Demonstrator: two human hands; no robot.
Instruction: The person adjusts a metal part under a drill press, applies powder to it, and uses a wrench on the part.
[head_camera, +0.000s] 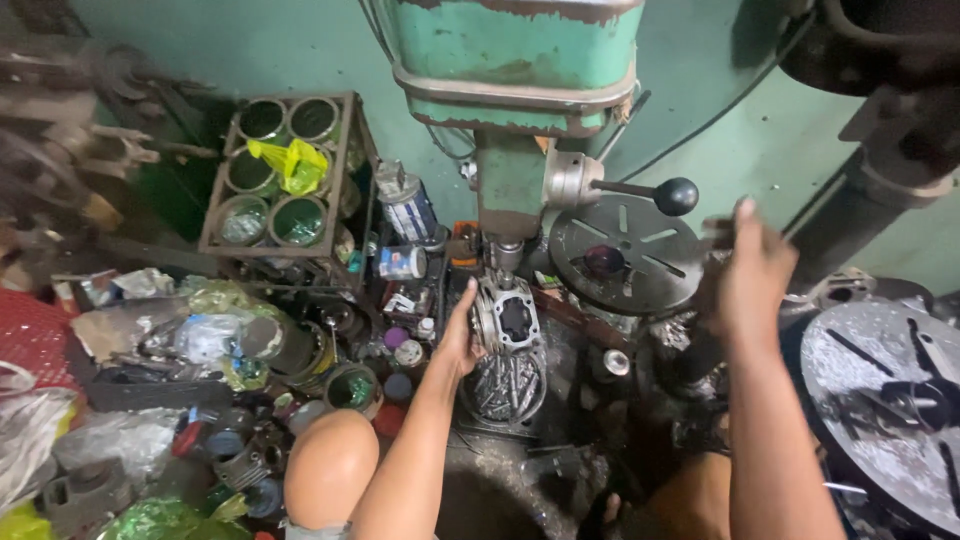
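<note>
Under the green drill press (515, 110), a finned metal engine cylinder (507, 322) sits just below the spindle, above a round tin of bolts (505, 388). 1 hand, the left hand (458, 338), presses open-palmed against the cylinder's side, steadying it. Raised beside the black-knobbed feed lever (640, 190), the right hand (748, 280) is blurred, fingers loosely spread, gripping nothing. Positioning looks done; the lever is not yet grasped, so drilling seems not yet begun.

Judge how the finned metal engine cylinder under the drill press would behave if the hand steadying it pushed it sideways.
The engine cylinder looks like thick cast metal, so it is probably stiff and heavy for its size. It seems to sit over a round tray of loose bits, so it may rock or slide. The left hand touches its side; the fins probably give grip.
</note>
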